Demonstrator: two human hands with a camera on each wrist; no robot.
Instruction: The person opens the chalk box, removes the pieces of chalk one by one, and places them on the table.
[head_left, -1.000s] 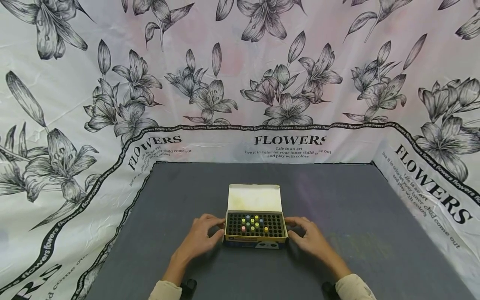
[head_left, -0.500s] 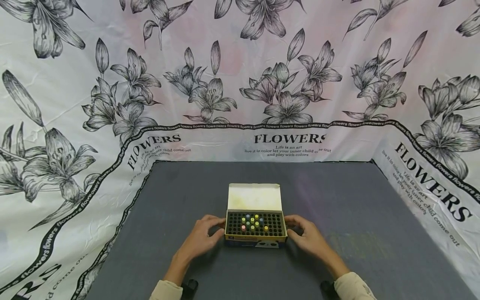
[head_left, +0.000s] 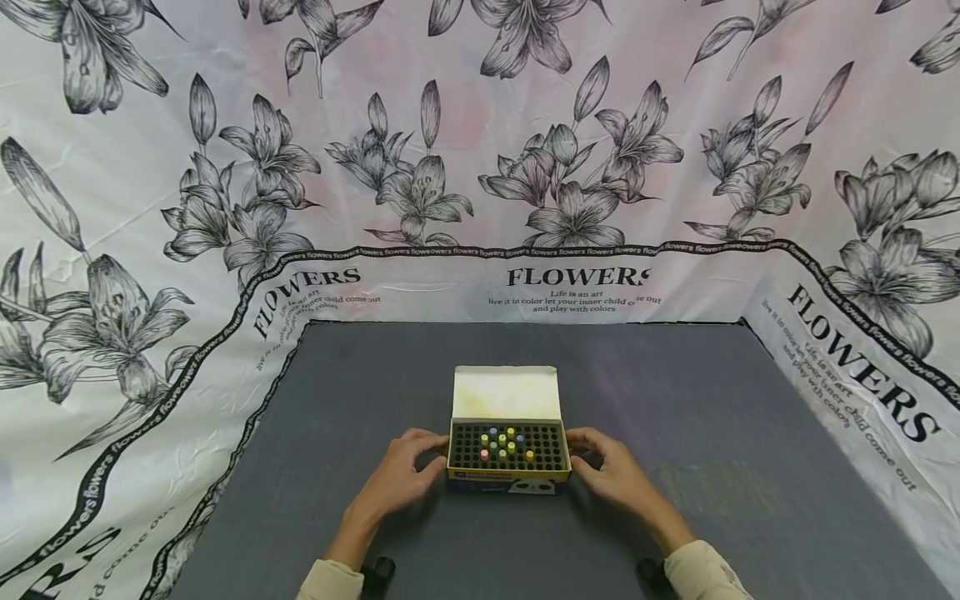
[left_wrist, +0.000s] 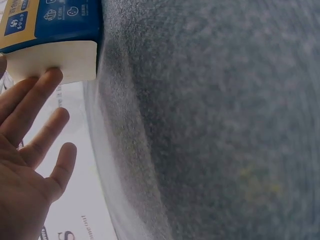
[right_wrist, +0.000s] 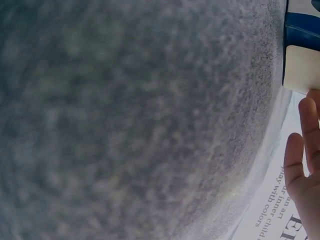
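Box [head_left: 480, 476], sticks [head_left: 511, 447] in head view only; left hand [head_left: 401, 472], right hand [head_left: 617, 473], unclenched, touching its ends

A grey tabletop [head_left: 480, 550] spreads beneath the left hand [head_left: 405, 468] and right hand [head_left: 613, 471], with pale cloth [head_left: 450, 287] beyond them bearing lilies [head_left: 573, 218] and FLOWERS lettering [head_left: 576, 277].

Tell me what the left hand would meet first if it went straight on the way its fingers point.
The box, at its pale left end panel: the left hand points straight at it. A fingertip looks to be touching it, though depth leaves actual contact unsure.
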